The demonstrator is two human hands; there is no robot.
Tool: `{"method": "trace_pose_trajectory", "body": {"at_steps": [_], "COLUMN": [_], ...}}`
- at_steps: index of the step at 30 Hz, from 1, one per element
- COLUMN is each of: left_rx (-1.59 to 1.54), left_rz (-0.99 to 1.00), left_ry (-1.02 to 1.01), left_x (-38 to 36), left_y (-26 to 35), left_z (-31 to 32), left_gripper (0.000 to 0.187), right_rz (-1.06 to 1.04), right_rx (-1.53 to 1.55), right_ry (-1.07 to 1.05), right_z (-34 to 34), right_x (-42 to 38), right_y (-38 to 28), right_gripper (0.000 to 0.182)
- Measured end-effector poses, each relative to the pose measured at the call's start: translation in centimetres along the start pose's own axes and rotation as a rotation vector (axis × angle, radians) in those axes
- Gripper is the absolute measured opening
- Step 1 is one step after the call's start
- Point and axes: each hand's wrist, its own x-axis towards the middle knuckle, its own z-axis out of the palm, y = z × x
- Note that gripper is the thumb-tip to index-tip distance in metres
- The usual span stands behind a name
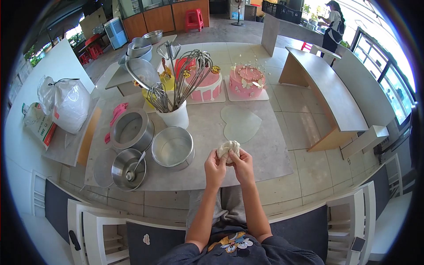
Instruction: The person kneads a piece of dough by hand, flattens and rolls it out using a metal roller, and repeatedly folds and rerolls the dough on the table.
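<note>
A lump of pale dough is held up between both hands, above the near edge of the grey table. My left hand grips its left side, with the thumb pressed on the front. From the right, my right hand closes on the same dough, its thumb also on the front. Just beyond the hands lies a translucent heart-shaped mat. To the left of the hands stands a round metal pan. Beside that, a steel bowl has a spoon leaning in it.
Whisks stand upright in a white container. Two pink cakes sit at the table's far side. A large metal ring-rimmed pot is at the left. A person stands at a far counter.
</note>
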Motion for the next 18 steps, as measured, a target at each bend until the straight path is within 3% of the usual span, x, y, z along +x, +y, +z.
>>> {"method": "trace_pose_trajectory", "body": {"at_steps": [3, 6, 9, 10, 11, 12, 14, 15, 17, 18], "left_rx": [0.019, 0.182, -0.060, -0.209, -0.356, -0.353, 0.256, 0.260, -0.084, -0.083], "left_rz": [-0.014, 0.134, -0.021, -0.157, -0.295, -0.297, 0.198, 0.194, -0.146, -0.152], "left_ry": [0.065, 0.138, 0.024, -0.054, -0.133, -0.136, -0.008, -0.011, -0.162, -0.163], "left_x": [-0.6, -0.5, 0.1, 0.1, 0.1, 0.5, 1.3, 1.1, 1.0, 1.1], "left_y": [1.4, 1.2, 1.3, 2.4, 3.1, 2.2, -0.6, 0.3, 2.9, 2.6], "left_z": [0.4, 0.5, -0.3, -0.6, -0.9, -1.4, -2.7, -2.8, -2.5, -2.3], "left_gripper": [0.012, 0.017, 0.024, 0.028, 0.032, 0.032, 0.035, 0.035, 0.031, 0.031], "right_rz": [-0.087, -0.217, -0.226, -0.228, -0.151, -0.074, -0.074, -0.073, -0.072, -0.072], "right_rx": [-0.103, -0.250, -0.286, -0.286, -0.171, -0.054, -0.090, -0.132, -0.198, -0.265], "right_ry": [0.099, 0.242, 0.171, 0.172, 0.133, 0.094, 0.062, 0.027, 0.011, -0.009], "right_z": [0.7, 2.2, 0.7, 0.5, 0.3, 0.2, -0.2, -0.1, 0.7, 1.0], "right_x": [-0.1, -0.5, 0.3, 0.4, 0.3, 0.3, 0.2, 0.0, -0.4, -0.5], "right_y": [0.5, 0.2, 0.1, -0.3, -0.8, -1.2, -2.3, -2.7, -3.0, -3.0], "right_gripper": [0.014, 0.013, 0.015, 0.015, 0.017, 0.020, 0.023, 0.026, 0.028, 0.030]}}
